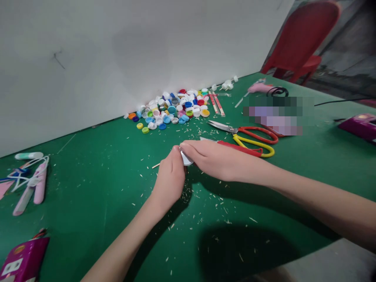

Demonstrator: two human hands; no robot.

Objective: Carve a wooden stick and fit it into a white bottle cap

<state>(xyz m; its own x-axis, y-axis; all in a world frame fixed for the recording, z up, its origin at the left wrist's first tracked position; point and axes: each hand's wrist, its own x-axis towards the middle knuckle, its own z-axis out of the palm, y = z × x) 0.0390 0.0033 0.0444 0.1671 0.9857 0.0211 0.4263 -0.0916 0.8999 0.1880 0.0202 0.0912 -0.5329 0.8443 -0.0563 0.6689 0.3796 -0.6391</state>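
My left hand [171, 172] and my right hand [210, 157] meet over the middle of the green table, fingers closed around a small white bottle cap [186, 159]. Only part of the cap shows between them, and my fingertips are mostly hidden. A thin wooden stick [156, 165] juts out to the left of my left hand; I cannot tell whether it is held or lying down. Beyond my right wrist lie scissors [235, 130] with red and yellow handles and a red-handled tool [239, 148], partly covered by my right hand and forearm.
A pile of coloured bottle caps [173, 107] lies against the white wall. Two wrapped chopsticks [216, 103] rest beside it. Wood slivers litter the table [88, 203]. A pink glue gun [260, 87] lies back right, another pink tool [40, 182] left. Purple devices [22, 260] sit at both sides.
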